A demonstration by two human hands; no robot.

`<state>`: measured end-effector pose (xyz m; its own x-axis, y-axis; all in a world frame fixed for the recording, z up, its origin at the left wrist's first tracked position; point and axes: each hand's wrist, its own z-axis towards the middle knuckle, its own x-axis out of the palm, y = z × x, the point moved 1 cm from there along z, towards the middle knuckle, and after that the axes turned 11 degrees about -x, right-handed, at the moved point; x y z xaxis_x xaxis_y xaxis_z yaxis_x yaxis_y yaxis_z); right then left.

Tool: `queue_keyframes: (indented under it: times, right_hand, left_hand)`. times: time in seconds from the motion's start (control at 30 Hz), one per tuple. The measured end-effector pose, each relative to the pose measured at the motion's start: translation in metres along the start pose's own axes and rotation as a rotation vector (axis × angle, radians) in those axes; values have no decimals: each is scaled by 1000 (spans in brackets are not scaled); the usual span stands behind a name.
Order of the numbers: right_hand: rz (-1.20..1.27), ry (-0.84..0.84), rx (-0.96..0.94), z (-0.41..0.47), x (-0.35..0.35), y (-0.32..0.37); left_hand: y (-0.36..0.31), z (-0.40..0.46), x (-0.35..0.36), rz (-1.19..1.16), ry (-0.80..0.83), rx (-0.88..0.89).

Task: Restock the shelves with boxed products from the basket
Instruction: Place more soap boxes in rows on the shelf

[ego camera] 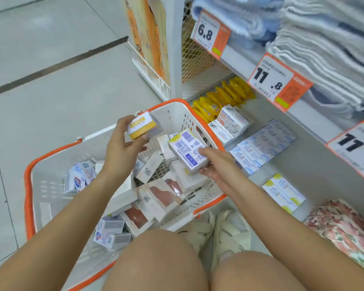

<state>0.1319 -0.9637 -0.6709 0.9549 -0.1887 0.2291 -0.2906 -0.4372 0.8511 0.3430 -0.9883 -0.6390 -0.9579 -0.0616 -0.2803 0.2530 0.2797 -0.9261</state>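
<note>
A white basket with an orange rim [29,185] sits on the floor in front of me, holding several small soap boxes [153,196]. My left hand [122,148] holds a yellow-and-white box [141,124] above the basket's far end. A white box with blue print and a lemon picture [187,151] is gripped by my right hand [216,164] over the basket's right side. To the right, the bottom shelf [315,164] carries rows of white boxes [263,143], with two lemon boxes [284,192] nearest me.
Yellow packets [221,99] and goat-soap boxes [231,120] lie at the shelf's far end. The shelf above holds folded towels [324,45] behind price tags [275,80]. A floral cloth [345,227] lies at right. My knees and white sandals [229,234] are just behind the basket.
</note>
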Motion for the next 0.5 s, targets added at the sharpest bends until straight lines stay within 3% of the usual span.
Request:
queue_keyframes:
  times: [0.1,0.23,0.5]
  right_hand:
    - [171,-15,47,-29,-3,17]
    - [304,0,36,-64,-6,36]
    - [276,46,-194,-115,-25,61]
  left_hand:
    - [-36,-33,7,-77,154,59]
    - [-65,-63,11,-214,321,-25]
    - [-106,-101,26,-293,319,-48]
